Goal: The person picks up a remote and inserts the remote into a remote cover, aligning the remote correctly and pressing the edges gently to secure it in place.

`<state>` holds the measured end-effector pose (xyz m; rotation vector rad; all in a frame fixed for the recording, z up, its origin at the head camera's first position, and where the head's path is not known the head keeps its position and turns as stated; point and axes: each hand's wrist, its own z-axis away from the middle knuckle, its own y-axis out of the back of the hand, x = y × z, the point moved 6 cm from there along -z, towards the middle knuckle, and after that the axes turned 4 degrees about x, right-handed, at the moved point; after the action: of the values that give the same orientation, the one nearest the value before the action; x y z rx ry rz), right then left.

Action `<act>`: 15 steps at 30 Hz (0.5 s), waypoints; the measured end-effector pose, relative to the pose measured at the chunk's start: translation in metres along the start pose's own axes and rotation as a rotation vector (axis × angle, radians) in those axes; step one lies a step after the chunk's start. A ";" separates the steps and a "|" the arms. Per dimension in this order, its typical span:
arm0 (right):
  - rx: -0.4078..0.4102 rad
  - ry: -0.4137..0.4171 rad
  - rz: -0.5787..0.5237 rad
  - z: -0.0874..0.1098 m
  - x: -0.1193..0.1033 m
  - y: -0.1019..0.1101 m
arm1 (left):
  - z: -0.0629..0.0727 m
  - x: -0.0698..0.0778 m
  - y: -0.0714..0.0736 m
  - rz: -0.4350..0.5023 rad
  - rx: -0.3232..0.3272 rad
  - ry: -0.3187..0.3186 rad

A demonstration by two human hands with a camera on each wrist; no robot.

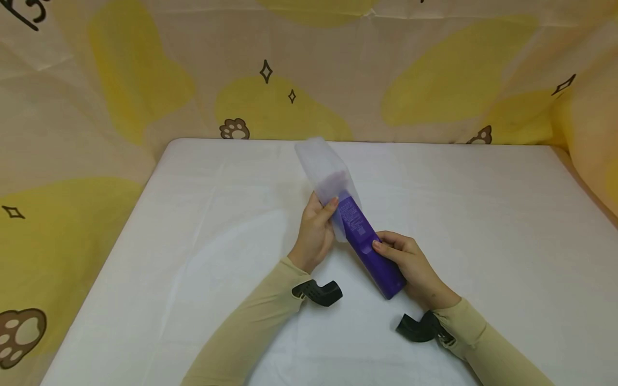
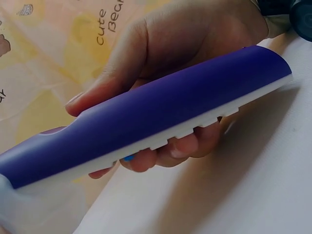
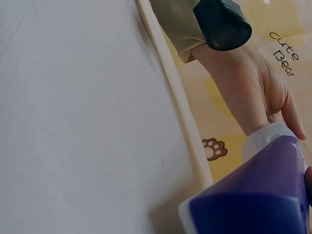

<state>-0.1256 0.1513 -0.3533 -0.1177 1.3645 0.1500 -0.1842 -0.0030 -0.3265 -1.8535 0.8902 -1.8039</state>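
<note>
A purple remote control (image 1: 369, 252) with a white button side (image 2: 185, 130) slants over the table, its far end inside a translucent soft sleeve (image 1: 321, 158). My left hand (image 1: 313, 233) pinches the sleeve around the remote, thumb on top. Lower along the remote, my right hand (image 1: 417, 262) grips its bare part. In the left wrist view the right thumb (image 2: 105, 92) lies along the purple back, and the fingers curl under the button side. Printed text shows on the back near the sleeve's mouth. The left hand's fingers are partly hidden behind the sleeve.
A white-covered table (image 1: 217, 225) lies beneath both hands. Behind it hangs a yellow-patterned cloth (image 1: 309, 48), which also shows at the left and right. Each wrist carries a small black camera (image 1: 321, 293).
</note>
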 end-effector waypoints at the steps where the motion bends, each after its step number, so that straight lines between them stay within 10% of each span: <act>1: -0.001 0.002 -0.003 0.000 0.000 0.000 | 0.000 -0.001 0.000 0.003 0.003 0.000; 15: 0.032 -0.031 -0.022 0.001 0.001 -0.001 | 0.005 -0.008 -0.002 -0.013 0.011 0.027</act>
<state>-0.1246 0.1505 -0.3544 -0.1029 1.3339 0.1113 -0.1790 0.0032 -0.3312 -1.8367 0.8771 -1.8418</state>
